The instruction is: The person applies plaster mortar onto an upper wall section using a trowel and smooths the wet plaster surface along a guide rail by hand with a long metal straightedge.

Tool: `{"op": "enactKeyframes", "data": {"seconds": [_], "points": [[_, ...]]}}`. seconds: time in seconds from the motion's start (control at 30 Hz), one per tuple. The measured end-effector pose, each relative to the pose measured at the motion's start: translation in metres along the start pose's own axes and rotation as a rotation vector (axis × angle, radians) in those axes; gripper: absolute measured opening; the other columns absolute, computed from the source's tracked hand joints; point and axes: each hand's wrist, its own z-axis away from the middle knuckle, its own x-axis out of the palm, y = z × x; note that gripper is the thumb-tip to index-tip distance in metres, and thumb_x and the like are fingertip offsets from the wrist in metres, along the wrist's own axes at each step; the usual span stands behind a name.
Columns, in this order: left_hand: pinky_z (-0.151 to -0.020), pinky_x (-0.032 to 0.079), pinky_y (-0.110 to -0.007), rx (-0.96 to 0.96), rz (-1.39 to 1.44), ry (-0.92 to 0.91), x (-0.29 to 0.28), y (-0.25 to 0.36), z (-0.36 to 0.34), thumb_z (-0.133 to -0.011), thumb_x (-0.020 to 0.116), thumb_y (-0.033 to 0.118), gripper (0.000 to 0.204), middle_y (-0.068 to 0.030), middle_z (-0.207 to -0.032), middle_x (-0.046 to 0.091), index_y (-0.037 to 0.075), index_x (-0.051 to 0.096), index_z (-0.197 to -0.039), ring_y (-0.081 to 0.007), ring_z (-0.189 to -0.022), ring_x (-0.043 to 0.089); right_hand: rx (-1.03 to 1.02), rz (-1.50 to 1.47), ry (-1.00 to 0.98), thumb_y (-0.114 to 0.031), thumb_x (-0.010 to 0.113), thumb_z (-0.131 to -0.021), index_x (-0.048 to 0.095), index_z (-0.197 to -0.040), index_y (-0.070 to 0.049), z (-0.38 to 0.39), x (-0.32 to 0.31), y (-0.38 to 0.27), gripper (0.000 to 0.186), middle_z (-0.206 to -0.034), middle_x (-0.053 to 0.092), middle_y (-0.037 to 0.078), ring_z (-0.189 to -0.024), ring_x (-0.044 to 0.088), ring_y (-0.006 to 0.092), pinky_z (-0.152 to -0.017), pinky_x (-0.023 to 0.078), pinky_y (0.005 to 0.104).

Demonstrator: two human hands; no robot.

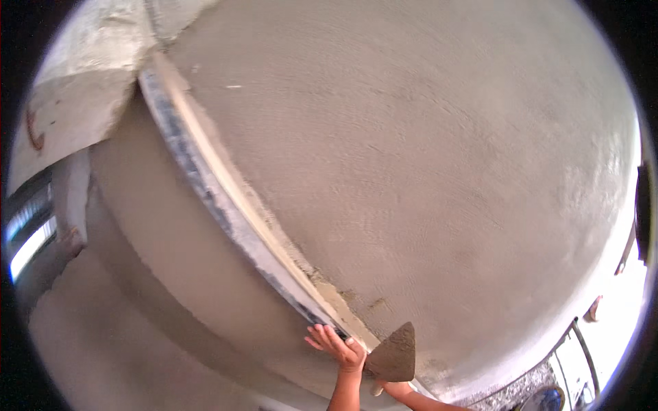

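A long straight board point(226, 212), pale with dark stains, runs diagonally along the corner edge of a plastered grey wall point(425, 157). My left hand point(337, 346) lies against the board's lower end, with its fingers stretched out and apart. Close to its right, my right hand point(395, 389) grips a pointing trowel point(399, 353). The blade is coated in grey mortar and its point is up, near the wall. The trowel's handle is mostly hidden behind the blade. Rough wet mortar point(343, 301) lines the strip beside the board.
At the upper left is a concrete beam point(75, 103) with a rusty metal hook point(33, 130). A bright opening point(33, 250) shows at the far left. Several items, including a dark curved bar point(586, 349) and a round dark container point(545, 399), stand at the lower right.
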Motion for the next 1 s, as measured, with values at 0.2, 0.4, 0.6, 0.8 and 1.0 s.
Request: {"op": "enactKeyframes", "data": {"seconds": [0.2,0.4,0.6,0.8,1.0], "points": [[-0.122,0.006,-0.061,0.04,0.103,0.077,0.034,0.011,-0.028,-0.108,0.026,0.028,0.061,-0.0276,-0.167,0.011,-0.006,0.019,-0.158,-0.0453,-0.155,0.009,0.181,-0.255,-0.068,-0.019,0.061,-0.088,0.064,-0.125,-0.004,0.007,-0.053,0.035,0.04,-0.121,0.069,0.016,-0.117,0.062,0.0303,-0.102,0.047,0.0431],[-0.122,0.017,-0.052,0.112,0.127,0.091,0.041,-0.009,-0.021,-0.109,0.028,0.023,0.058,-0.0301,-0.164,0.016,-0.009,0.019,-0.157,-0.0439,-0.151,0.021,0.756,-0.555,0.451,-0.007,0.059,-0.081,0.063,-0.125,0.0,0.09,-0.168,-0.009,0.045,-0.099,0.074,0.019,-0.085,0.067,0.0248,-0.08,0.056,0.0406],[-0.122,0.016,-0.053,0.307,0.213,-0.065,0.048,0.018,0.003,-0.109,0.028,0.024,0.059,-0.0297,-0.165,0.015,-0.008,0.018,-0.157,-0.0441,-0.152,0.02,1.242,-0.108,1.652,-0.016,0.064,-0.091,0.058,-0.102,-0.006,0.34,-0.19,-0.012,0.016,-0.066,0.059,0.006,-0.054,0.057,0.0122,-0.045,0.043,0.0309],[-0.121,0.016,-0.054,0.424,0.238,-0.207,0.072,0.009,-0.001,-0.109,0.028,0.025,0.059,-0.0292,-0.165,0.014,-0.008,0.018,-0.157,-0.044,-0.152,0.019,0.957,-0.252,2.506,-0.017,0.061,-0.094,0.052,-0.1,-0.011,0.515,-0.095,-0.036,0.013,-0.071,0.052,0.002,-0.05,0.051,0.0141,-0.044,0.046,0.0307],[-0.121,0.015,-0.055,0.45,0.254,-0.215,0.075,0.014,-0.008,-0.109,0.028,0.027,0.06,-0.0288,-0.165,0.013,-0.007,0.017,-0.158,-0.044,-0.152,0.018,0.818,-0.375,2.872,-0.022,0.061,-0.096,0.051,-0.102,-0.013,0.56,0.018,-0.034,0.015,-0.072,0.049,0.001,-0.054,0.049,0.0131,-0.047,0.047,0.0322]]}}
